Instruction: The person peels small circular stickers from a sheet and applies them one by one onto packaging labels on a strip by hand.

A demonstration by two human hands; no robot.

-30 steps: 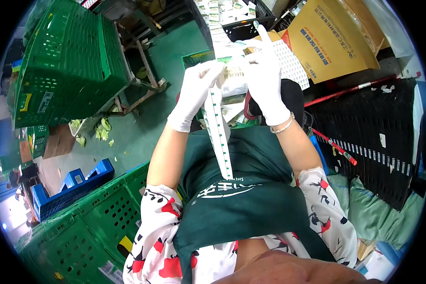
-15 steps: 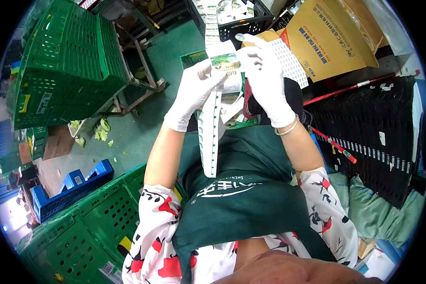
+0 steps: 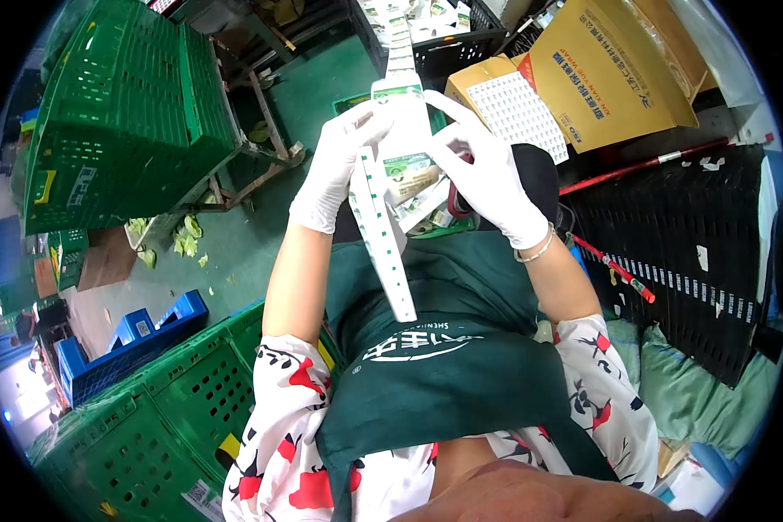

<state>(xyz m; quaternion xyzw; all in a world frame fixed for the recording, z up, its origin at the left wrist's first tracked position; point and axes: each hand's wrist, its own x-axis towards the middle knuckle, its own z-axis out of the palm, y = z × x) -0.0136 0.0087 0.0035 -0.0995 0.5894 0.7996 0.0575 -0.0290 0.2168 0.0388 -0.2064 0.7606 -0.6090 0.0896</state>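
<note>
My left hand (image 3: pixel 337 165), in a white glove, is closed on a long white label strip (image 3: pixel 381 235) with green marks, which hangs down over my dark green apron (image 3: pixel 444 374). My right hand (image 3: pixel 483 174), also gloved, has its fingers apart beside a printed packet (image 3: pixel 409 177). Between my hands lies a white and green piece (image 3: pixel 402 113) at the end of a strip of labels (image 3: pixel 399 48) that runs up to a black crate. Whether my right fingertips touch the packet is unclear.
A black crate (image 3: pixel 461 52) of packets stands ahead. White dotted sheet (image 3: pixel 518 113) and cardboard box (image 3: pixel 600 78) are at right, near black crates (image 3: pixel 670 252). Green crates (image 3: pixel 122 122) stand left; a blue pallet (image 3: pixel 135 348) lies lower left.
The printed label held between both hands has gone from there. My right hand has moved down and opened, my left hand has shifted left, and the hanging strip's lower end has swung right.
</note>
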